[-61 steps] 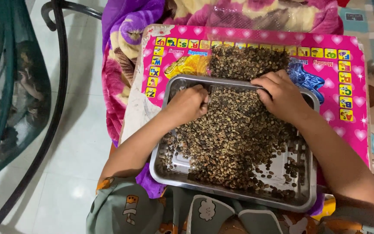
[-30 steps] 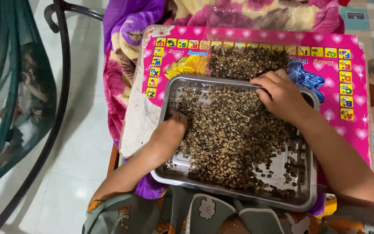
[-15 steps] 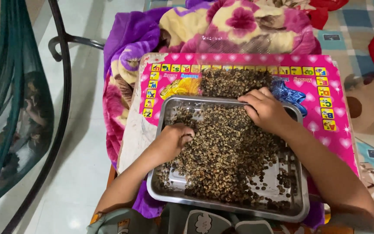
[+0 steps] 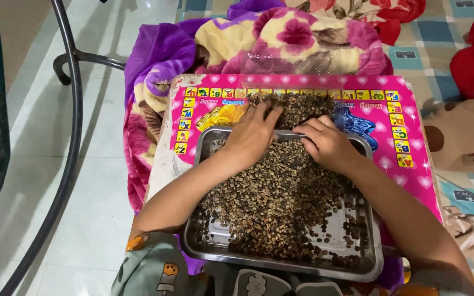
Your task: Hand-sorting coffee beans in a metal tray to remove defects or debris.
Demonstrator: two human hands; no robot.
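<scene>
A pale tiled floor [image 4: 56, 181] runs along one side of the head view, crossed by a dark curved metal bar [image 4: 72, 131], and a plush flowered blanket [image 4: 281, 38] in purple, pink and yellow lies bunched beyond the pink board [image 4: 412, 137] with its border of small coloured picture squares. A rectangular steel tray [image 4: 281, 266] sits on that board, its near edge toward the person; the tray holds a thick layer of small brown beans [image 4: 275, 203], heaped through the middle and thin at the near corners, where bare metal shows. Past the tray's far rim a second pile of loose beans [image 4: 303, 107] lies directly on the board. The left hand [image 4: 253, 134] reaches over the tray's far rim, fingers spread flat onto that outer pile, gripping nothing visible. The right hand [image 4: 327, 145] rests beside it at the tray's far rim, fingers curled down into the beans; whether it holds any cannot be told
</scene>
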